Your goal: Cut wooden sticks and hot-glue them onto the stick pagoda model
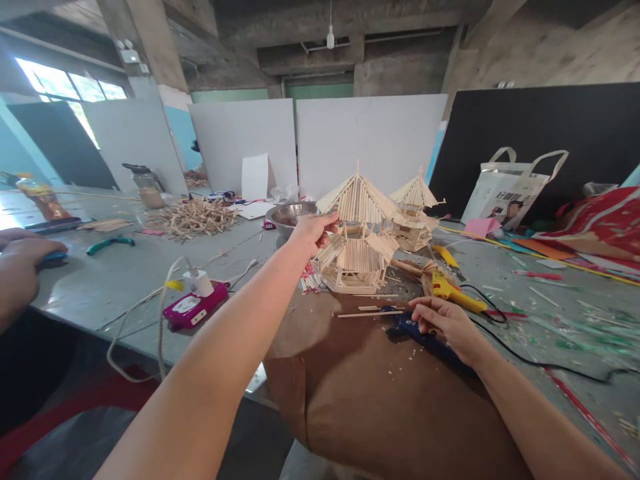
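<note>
A small pavilion model point(357, 257) made of thin wooden sticks stands on the work surface, with a pointed roof over a wider lower tier. My left hand point(315, 230) reaches out to it, fingers closed at the left edge of the upper roof. Near the front, my right hand point(443, 323) hovers with curled fingers over a dark blue tool point(425, 337), whose kind is partly hidden. Whether anything small is between those fingertips I cannot make out. Just left of them lies a thin wooden stick point(370, 314), beside shorter pieces on a brown sheet point(360, 380).
Behind stands a second stick pavilion point(413, 213). A yellow glue gun point(457, 293) with a black cord lies to the right. A metal bowl point(287, 217), a pile of wood pieces point(200, 219) and a purple power strip point(195, 305) are leftward. Another person's hand point(25, 260) is at far left.
</note>
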Tool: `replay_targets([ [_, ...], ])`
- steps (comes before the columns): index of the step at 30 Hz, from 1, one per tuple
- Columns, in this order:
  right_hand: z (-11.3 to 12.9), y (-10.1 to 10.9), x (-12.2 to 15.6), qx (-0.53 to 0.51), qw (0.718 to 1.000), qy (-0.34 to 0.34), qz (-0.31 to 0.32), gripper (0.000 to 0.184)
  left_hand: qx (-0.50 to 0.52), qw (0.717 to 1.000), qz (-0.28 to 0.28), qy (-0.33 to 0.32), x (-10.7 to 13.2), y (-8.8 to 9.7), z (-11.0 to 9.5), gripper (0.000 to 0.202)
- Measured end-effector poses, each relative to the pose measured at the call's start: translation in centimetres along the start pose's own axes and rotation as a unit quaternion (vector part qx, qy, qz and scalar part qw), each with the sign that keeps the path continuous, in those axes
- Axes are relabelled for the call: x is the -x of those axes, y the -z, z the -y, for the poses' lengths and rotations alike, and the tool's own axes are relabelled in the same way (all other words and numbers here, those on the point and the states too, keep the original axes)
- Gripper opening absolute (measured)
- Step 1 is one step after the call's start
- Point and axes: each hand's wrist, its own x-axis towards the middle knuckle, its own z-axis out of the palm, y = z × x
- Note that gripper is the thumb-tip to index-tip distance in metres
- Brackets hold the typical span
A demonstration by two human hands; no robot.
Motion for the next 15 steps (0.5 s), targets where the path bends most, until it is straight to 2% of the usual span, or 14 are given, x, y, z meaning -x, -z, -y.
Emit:
replay_targets([
  [4,0.1,0.4,-0.2,-0.006,0.999,0.019,-0.028,0.032,-0.002,1.000,0.001,-0.018,-0.3,0.1,0.2,0.016],
  [7,0.1,1.4,-0.7,-0.005,0.993,0.047,-0.113,0.032,-0.004,0.999,0.004,-0.042,-0.4,0.6,0.7,0.016],
  [11,-0.6,4.0,-1.8,0.054,0.964,0.072,-0.250,0.031,0.004,0.995,-0.021,-0.101,1.0,0.9,1.9,0.021],
  [13,-1.1,5.2,-2.2,0.105,0.948,0.083,-0.291,0.030,0.021,0.988,-0.063,-0.142,2.4,0.4,2.9,0.023],
  [15,-1.4,6.1,-2.5,0.201,0.921,0.086,-0.323,0.027,0.021,0.983,-0.072,-0.169,4.1,-0.5,4.1,0.023],
])
